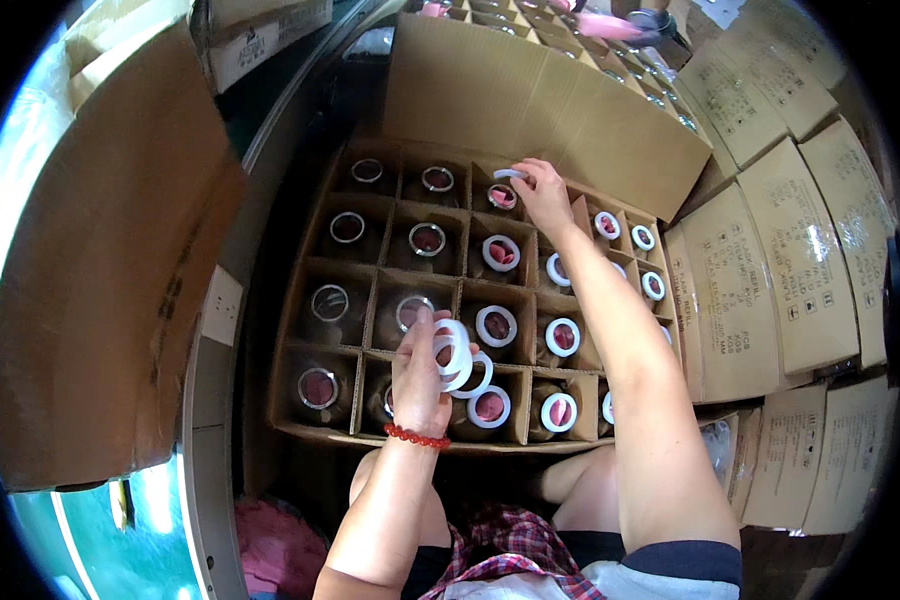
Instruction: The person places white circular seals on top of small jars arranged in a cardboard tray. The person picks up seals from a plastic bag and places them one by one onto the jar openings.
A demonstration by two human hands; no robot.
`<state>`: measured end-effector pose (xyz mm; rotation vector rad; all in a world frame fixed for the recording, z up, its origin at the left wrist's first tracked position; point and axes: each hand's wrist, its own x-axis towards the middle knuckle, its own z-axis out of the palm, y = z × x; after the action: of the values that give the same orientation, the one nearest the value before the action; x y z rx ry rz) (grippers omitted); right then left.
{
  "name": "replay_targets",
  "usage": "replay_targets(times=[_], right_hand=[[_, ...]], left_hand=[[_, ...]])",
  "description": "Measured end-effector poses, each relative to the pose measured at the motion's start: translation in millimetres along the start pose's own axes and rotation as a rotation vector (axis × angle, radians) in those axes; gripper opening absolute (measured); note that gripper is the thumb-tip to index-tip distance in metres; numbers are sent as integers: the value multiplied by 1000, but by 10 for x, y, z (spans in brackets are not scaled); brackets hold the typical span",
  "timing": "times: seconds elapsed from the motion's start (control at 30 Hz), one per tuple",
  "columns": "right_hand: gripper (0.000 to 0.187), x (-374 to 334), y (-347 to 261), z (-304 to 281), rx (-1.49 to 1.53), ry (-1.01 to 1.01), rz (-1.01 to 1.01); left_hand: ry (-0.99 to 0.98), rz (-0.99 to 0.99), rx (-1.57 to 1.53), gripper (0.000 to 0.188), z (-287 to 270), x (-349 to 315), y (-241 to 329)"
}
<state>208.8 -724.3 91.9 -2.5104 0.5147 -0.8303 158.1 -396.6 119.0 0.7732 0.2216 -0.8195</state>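
In front of me stands a cardboard carton (345, 437) split by dividers, with a glass jar in most compartments. My right hand (545, 197) pinches a white ring (510, 174) just above a bare-rimmed jar (502, 198) in the far row; something pink shows inside that jar. Loosely stacked white rings (464, 362) sit in my left hand (417, 372), over the nearer compartments. Toward the right, jars such as this one (562, 337) wear white rings round their mouths. Leftward jars, like this one (347, 227), have bare glass rims. My left fingers partly cover a jar.
A raised carton flap (530, 110) stands behind the jars, with another divided carton (610, 62) beyond it. Closed cardboard boxes (735, 290) are stacked on the right. A large brown cardboard piece (110, 260) leans at left, above a green surface (155, 510).
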Motion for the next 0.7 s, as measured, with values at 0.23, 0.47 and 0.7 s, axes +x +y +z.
replay_targets(times=[0.23, 0.47, 0.7], right_hand=[[26, -274, 54, 73, -391, -328, -158], [31, -202, 24, -149, -331, -447, -172], [28, -1, 49, -210, -330, -549, -37]], left_hand=[[81, -17, -195, 26, -69, -164, 191], [82, 205, -57, 38, 415, -252, 586], [128, 248, -189, 26, 157, 322, 568]])
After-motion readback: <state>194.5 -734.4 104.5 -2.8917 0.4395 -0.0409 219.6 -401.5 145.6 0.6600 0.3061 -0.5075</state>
